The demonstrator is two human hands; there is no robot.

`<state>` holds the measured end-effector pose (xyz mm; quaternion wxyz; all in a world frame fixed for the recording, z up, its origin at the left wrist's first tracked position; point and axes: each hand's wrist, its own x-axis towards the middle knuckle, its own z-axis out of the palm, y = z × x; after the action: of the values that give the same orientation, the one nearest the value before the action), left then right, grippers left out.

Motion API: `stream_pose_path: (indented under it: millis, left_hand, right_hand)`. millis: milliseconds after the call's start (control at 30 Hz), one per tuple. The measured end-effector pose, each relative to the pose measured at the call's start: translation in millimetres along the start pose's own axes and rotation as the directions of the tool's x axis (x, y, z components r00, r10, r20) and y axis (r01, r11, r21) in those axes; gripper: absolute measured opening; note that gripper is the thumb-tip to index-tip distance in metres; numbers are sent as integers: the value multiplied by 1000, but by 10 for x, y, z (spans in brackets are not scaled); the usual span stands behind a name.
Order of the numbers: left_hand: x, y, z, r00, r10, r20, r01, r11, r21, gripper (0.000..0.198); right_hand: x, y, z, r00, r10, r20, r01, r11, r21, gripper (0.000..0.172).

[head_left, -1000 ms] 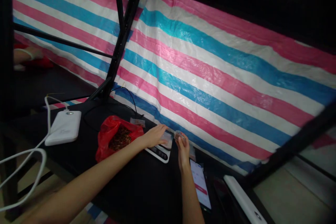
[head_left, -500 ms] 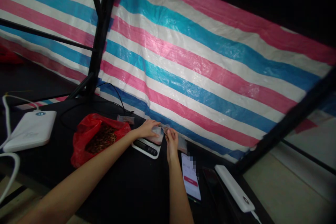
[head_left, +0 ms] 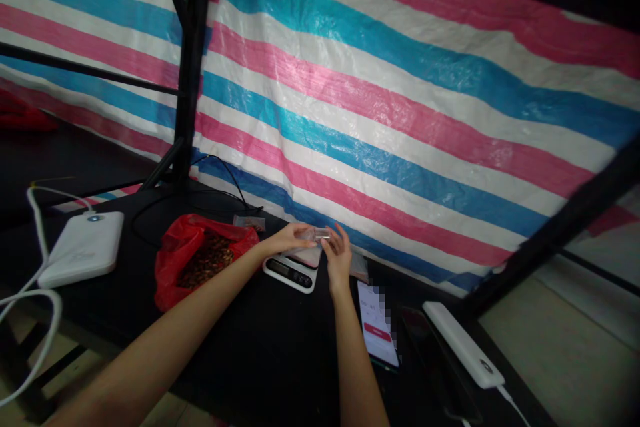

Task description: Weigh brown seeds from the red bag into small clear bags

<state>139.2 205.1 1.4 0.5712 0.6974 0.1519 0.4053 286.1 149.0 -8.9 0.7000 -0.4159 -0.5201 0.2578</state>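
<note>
Small clear container [head_left: 317, 233], contents too blurred to tell; between fingers [head_left: 345, 237], near white scale [head_left: 290, 273]

Phone [head_left: 369, 310]: digit row in upper part of screen; "41" seems readable, neighbouring figures faint, partly cut by mosaic squares (full value not recorded). Red button [head_left: 377, 332] on same screen: pale lettering, too small to read. Scale [head_left: 307, 285]: panel marks illegible. White power bank [head_left: 83, 250], at left: faint printing on its face, likewise illegible.
</note>
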Motion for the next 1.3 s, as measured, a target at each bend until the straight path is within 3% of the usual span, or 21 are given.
stream_pose_path:
  millis: [233, 400, 533, 667, 767, 900, 967, 1033, 1067, 1133, 1167, 1200, 1233, 1300]
  left_hand:
    - [-12, 45, -23, 999, -46, 19, 48, 995, -87, 49]
    - [-11, 86, -41, 999, -45, -30, 45, 999, -4, 52]
    - [2, 66, -71, 997, 75, -17, -71, 979, 192, 53]
    - [-11, -35, -80, 984, 168, -66, -93, 783, 615, 63]
    - [-47, -25, -48, 987, 155, -47, -64, 636, 769, 73]
    - [-357, 329, 38, 975, 216, -52, -66, 504, 861, 45]
    - [-713, 561, 68, 935, 326, -137, -21, 437, 899, 34]
    - [-1170, 714, 54, 844, 435, -314, 139, 387, 911, 32]
    - [-1410, 742, 24, 773, 468, -428, 260, 382, 887, 34]
    - [-1855, 706, -79, 555, 537, -635, 483, 413, 772, 43]
    - [-2042, 653, -143, 491, 538, -685, 544, 425, 724, 50]
    - [-2197, 589, -208, 470, 529, -706, 569, 430, 701, 54]
    - [-2320, 522, -269, 476, 512, -716, 575, 434, 693, 57]
    - [-2469, 410, -358, 526, 465, -713, 565, 436, 701, 56]
  right_hand:
    - [-38, -141, 86, 997, -78, 29, 80, 996, -49, 39]
    - [-68, -225, 117, 993, -117, -3, 117, 991, -61, 46]
    - [-63, -225, 91, 986, -137, -93, 133, 990, -53, 52]
    - [-48, -162, 40, 985, -96, -146, 88, 994, -57, 46]
    - [-50, -142, 48, 987, -62, -152, 52, 996, -67, 44]
    - [-99, -154, 147, 992, -49, -116, 38, 995, -92, 39]
    - [-168, -159, 238, 999, -45, -30, 41, 991, -127, 37]
    - [-277, -168, 365, 991, -52, 123, 75, 978, -194, 37]
    - [-342, -178, 442, 974, -59, 221, 111, 966, -232, 38]
    - [-475, -214, 616, 899, -78, 431, 219, 932, -288, 43]
    - [-534, -240, 707, 843, -88, 531, 285, 910, -301, 46]
    - [-581, -270, 796, 779, -97, 619, 353, 884, -306, 47]
    - [-614, -302, 881, 712, -100, 696, 420, 854, -307, 47]
    - [-635, -365, 1027, 590, -87, 803, 536, 786, -309, 47]
